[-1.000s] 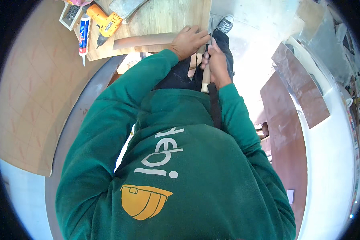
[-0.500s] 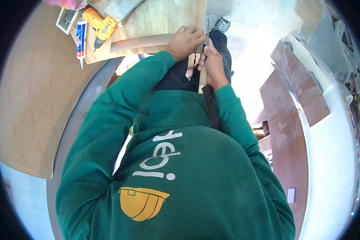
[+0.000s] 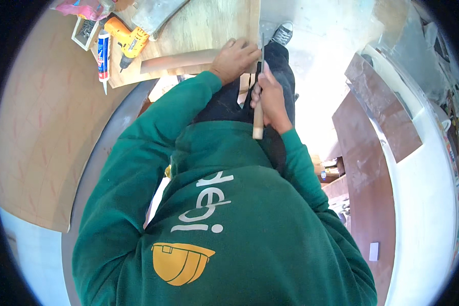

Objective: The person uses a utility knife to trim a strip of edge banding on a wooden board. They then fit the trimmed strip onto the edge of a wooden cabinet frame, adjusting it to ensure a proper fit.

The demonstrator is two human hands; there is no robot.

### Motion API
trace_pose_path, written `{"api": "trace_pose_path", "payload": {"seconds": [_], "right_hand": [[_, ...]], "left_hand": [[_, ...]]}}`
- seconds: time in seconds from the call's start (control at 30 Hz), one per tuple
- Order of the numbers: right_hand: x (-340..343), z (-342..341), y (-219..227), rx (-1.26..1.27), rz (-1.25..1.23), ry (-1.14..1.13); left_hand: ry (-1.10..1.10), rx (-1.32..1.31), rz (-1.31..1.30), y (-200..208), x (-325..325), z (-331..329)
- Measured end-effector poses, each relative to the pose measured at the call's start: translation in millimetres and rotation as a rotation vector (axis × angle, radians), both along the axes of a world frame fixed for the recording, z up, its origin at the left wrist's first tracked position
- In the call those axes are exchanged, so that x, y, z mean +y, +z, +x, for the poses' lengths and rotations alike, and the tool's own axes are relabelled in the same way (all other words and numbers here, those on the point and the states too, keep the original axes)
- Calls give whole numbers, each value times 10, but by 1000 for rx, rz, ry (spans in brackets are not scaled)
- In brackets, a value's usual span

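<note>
My right hand is closed round the pale wooden handle of a file. Its narrow metal blade points away from me, next to the table's right edge. My left hand lies over the right end of a long brown strip, its fingers curled and gripping it against the table. The blade stands close beside those fingertips; whether it touches the strip's end cannot be made out. The strip runs left along the near edge of the wooden table.
On the table's left are a yellow cordless drill, a sealant tube with its nozzle toward me, and a small box of screws. Brown panels stand at my right. A large cardboard-coloured sheet spreads at my left.
My right hand has drawn the file back toward me, so more of its handle shows near my waist. My left hand keeps its place on the strip.
</note>
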State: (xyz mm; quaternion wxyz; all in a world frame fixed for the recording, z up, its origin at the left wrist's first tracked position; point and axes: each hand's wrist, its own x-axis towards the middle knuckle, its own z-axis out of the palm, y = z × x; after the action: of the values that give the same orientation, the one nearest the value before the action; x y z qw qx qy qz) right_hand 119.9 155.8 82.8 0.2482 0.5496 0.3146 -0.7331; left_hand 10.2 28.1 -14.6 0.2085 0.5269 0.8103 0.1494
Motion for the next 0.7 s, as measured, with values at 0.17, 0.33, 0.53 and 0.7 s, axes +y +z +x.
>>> {"api": "trace_pose_path", "payload": {"seconds": [0.17,0.33,0.53,0.7], "right_hand": [[27,-69,-267,73,26,-5],[-32,-45,-225,49,45,-91],[11,9,1,71,19,29],[13,-93,-297,93,14,-55]], "left_hand": [[-16,34,21,-25,13,-27],[-16,21,30,-13,6,29],[-11,32,-8,-67,3,-9],[-22,8,38,-45,21,-56]]}}
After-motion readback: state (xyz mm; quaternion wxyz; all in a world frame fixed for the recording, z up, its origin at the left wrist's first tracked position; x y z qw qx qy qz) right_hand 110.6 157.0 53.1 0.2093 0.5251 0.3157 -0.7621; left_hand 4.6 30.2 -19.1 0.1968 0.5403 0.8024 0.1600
